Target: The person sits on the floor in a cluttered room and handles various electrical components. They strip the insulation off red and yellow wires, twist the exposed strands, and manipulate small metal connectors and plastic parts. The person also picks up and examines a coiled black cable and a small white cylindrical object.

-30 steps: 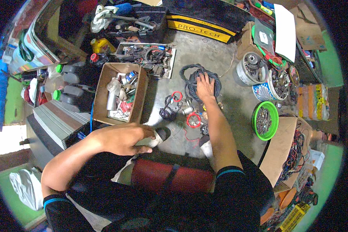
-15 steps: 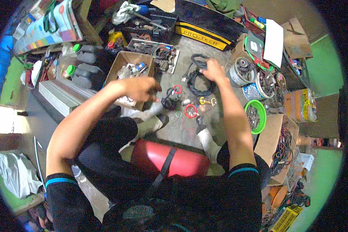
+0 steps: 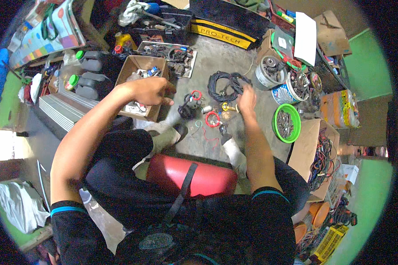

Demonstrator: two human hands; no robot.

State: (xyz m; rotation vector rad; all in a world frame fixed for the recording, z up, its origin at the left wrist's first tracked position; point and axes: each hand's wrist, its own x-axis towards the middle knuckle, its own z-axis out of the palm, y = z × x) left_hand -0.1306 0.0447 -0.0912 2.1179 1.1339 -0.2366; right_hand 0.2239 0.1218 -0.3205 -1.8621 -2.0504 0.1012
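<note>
A coiled black cable (image 3: 221, 88) lies on the concrete floor, with my right hand (image 3: 247, 99) closed on its right side. My left hand (image 3: 157, 92) hovers by the front of a cardboard box (image 3: 159, 110) of mixed parts, thumb and fingers apart. Between my hands lie dark tangled cords (image 3: 186, 110), a small red ring (image 3: 196, 96), a larger red ring (image 3: 212, 125), a small metal cylinder (image 3: 206, 109) and a yellow piece (image 3: 228, 107).
A green bowl (image 3: 297, 126) of small parts, buckets (image 3: 263, 77) and a box of wires (image 3: 305, 145) line the right. Jugs (image 3: 90, 86) and panels (image 3: 62, 110) line the left. Behind are a parts tray (image 3: 185, 70) and toolbox (image 3: 172, 17). A red cushion (image 3: 212, 179) is beneath me.
My right hand has shifted from atop the coil to its right side, and the coil now lies looser. My left hand has moved up toward the cardboard box.
</note>
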